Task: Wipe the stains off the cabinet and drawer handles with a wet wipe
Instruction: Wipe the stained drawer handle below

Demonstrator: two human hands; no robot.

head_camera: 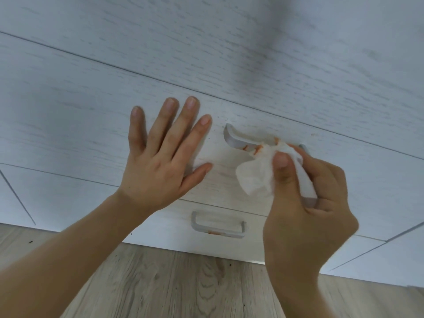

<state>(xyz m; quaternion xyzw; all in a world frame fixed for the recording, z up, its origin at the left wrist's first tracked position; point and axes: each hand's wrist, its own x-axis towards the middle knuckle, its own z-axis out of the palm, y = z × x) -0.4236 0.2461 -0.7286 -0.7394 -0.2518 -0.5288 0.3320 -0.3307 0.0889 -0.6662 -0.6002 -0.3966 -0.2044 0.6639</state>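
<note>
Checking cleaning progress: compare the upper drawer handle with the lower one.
The upper handle has the wet wipe pressed on it by the right hand; the lower handle is untouched. The upper is partly covered; the lower shows whole. Both are pale grey bars with orange stains.

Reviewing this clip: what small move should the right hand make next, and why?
Probably slide the wet wipe, pinched in the right hand, leftward along the upper handle: orange stains still show there beside the wipe.
</note>
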